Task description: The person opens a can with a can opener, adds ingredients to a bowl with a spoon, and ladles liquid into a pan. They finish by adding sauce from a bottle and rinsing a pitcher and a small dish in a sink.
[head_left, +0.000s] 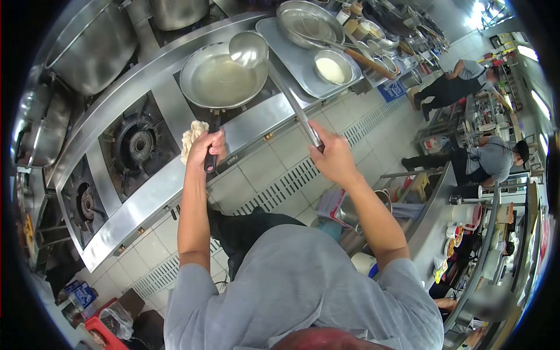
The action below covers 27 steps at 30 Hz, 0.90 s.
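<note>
My left hand (204,147) is closed around the black handle of a frying pan (224,81), which sits on the stove and has a thin layer of pale liquid in it. A crumpled cream cloth (192,139) lies beside that hand on the stove's front edge. My right hand (333,153) grips the end of a long metal ladle (286,90). The ladle's bowl hangs over the pan's upper right part. Right of the pan, a metal tray (286,58) holds a small bowl of pale yellow liquid (332,68).
Two burners (140,144) lie left of the pan. Large pots (93,49) stand at the upper left. A strainer (310,24) rests over the tray's far end. Two people (464,79) stand at the right, beyond a counter (429,210).
</note>
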Tool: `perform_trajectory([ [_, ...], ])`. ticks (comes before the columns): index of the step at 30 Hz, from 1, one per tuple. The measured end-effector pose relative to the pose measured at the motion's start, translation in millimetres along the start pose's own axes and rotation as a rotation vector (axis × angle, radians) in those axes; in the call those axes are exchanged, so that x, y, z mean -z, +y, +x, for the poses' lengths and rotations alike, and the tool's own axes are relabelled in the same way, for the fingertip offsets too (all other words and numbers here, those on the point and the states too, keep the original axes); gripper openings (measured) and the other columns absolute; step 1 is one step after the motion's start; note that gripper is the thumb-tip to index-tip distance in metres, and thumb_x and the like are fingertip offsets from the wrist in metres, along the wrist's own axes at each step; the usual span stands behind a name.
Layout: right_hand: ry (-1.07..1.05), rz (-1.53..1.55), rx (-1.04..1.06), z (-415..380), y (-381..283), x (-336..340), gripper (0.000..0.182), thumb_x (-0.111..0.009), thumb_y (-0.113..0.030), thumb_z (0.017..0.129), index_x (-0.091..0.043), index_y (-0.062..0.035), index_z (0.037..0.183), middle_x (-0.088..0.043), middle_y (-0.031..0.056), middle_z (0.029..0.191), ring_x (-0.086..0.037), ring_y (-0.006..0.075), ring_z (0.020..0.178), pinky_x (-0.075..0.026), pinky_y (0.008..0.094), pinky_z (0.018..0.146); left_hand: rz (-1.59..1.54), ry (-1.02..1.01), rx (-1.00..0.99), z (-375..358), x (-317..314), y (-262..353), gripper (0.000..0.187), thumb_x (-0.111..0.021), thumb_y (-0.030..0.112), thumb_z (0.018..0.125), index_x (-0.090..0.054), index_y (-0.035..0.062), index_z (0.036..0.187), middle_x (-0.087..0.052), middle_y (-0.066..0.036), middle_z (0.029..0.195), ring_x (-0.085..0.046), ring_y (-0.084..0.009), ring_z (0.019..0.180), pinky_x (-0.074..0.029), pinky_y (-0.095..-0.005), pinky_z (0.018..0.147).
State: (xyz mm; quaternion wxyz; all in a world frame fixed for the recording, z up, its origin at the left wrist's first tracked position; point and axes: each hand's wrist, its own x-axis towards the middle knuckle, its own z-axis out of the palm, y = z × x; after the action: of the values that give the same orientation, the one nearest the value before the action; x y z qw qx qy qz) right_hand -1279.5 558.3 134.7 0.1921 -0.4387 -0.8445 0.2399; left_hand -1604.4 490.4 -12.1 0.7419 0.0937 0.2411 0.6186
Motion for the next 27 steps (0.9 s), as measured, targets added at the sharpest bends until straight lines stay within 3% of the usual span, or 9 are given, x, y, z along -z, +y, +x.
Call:
perform_trajectory([
  [7,0.079,0.085,0.025,-10.2,23.5,-13.6,0.054,-0.069,-0.004,0.08,-0.058,-0.0014,0.133,-0.068,0.025,0.088,-0.067,0.041,0.074,-0.053,0.0424,0.069,-0.08,-0.004,0.029,26.0,15.6,-7.6,0.023,-0.064,0.009,0.095,-0.048,0.0097,0.079,-0.05,0.004,0.066,-0.047,-0.0033,0.05,-0.038,-0.0199,0.045],
  [11,0.047,0.131,-0.035,-13.9,23.8,-18.0,0.052,-0.07,-0.005,0.082,-0.058,-0.0012,0.132,-0.068,0.0248,0.094,-0.068,0.0387,0.077,-0.053,0.041,0.07,-0.091,-0.009,0.013,34.0,12.2,-7.7,0.021,-0.066,0.008,0.094,-0.049,0.0094,0.082,-0.051,0.005,0.066,-0.049,-0.0032,0.051,-0.041,-0.0195,0.047],
  [14,0.051,0.13,-0.012,-10.5,23.2,-22.3,0.052,-0.071,-0.005,0.082,-0.058,-0.0011,0.133,-0.069,0.0249,0.099,-0.069,0.0372,0.081,-0.054,0.0402,0.071,-0.064,-0.055,0.029,39.1,32.3,-11.3,0.022,-0.062,0.026,0.1,-0.059,0.0045,0.098,-0.06,-0.001,0.076,-0.056,-0.0074,0.057,-0.044,-0.0211,0.049],
  [17,0.021,0.177,-0.058,-11.4,25.9,-28.2,0.053,-0.071,-0.004,0.082,-0.058,-0.0008,0.133,-0.069,0.0248,0.1,-0.07,0.0361,0.082,-0.054,0.0397,0.072,0.08,0.099,-0.035,17.9,1.3,-13.7,0.052,-0.049,0.048,0.103,-0.06,0.0008,0.121,-0.069,-0.008,0.095,-0.065,-0.014,0.07,-0.051,-0.0259,0.056],
  [18,0.033,0.184,-0.037,-10.2,26.7,-29.9,0.054,-0.07,-0.004,0.082,-0.058,-0.0007,0.134,-0.069,0.0247,0.1,-0.07,0.0359,0.081,-0.054,0.0396,0.072,0.032,0.015,-0.013,8.6,16.6,-21.9,0.071,-0.037,0.06,0.102,-0.055,-0.0004,0.134,-0.07,-0.011,0.113,-0.068,-0.0192,0.085,-0.054,-0.0301,0.064],
  [20,0.067,0.201,0.011,-8.6,29.3,-33.4,0.054,-0.07,-0.004,0.082,-0.057,0.0,0.134,-0.07,0.0236,0.097,-0.069,0.033,0.078,-0.054,0.0382,0.071,-0.114,-0.049,0.048,-13.7,46.0,-58.1,0.063,-0.04,0.055,0.103,-0.056,0.001,0.132,-0.07,-0.01,0.109,-0.068,-0.0198,0.088,-0.055,-0.0315,0.071],
  [22,0.114,0.223,0.056,-9.3,31.7,-37.6,0.053,-0.07,-0.003,0.082,-0.057,0.0011,0.134,-0.07,0.0216,0.093,-0.067,0.0278,0.073,-0.053,0.0359,0.07,-0.037,0.099,0.182,-28.7,98.0,-110.6,0.048,-0.05,0.042,0.102,-0.058,0.0019,0.126,-0.069,-0.01,0.111,-0.068,-0.0222,0.091,-0.054,-0.0336,0.074],
  [25,0.071,0.287,-0.048,-9.4,26.2,-39.3,0.053,-0.07,-0.003,0.083,-0.058,0.0025,0.133,-0.067,0.0158,0.083,-0.06,0.018,0.065,-0.051,0.0307,0.066,0.193,0.447,0.205,-9.4,121.5,-139.7,0.038,-0.063,0.032,0.097,-0.059,0.0037,0.122,-0.067,-0.008,0.111,-0.067,-0.0208,0.091,-0.053,-0.0348,0.077],
  [27,0.057,0.304,-0.071,-5.0,25.6,-43.6,0.051,-0.07,-0.002,0.083,-0.058,0.0031,0.133,-0.064,0.0118,0.08,-0.055,0.0129,0.064,-0.049,0.0279,0.064,0.043,0.484,0.158,35.3,174.9,-152.9,0.027,-0.066,0.022,0.095,-0.06,0.0056,0.115,-0.066,-0.008,0.111,-0.066,-0.0198,0.092,-0.053,-0.0349,0.076],
])
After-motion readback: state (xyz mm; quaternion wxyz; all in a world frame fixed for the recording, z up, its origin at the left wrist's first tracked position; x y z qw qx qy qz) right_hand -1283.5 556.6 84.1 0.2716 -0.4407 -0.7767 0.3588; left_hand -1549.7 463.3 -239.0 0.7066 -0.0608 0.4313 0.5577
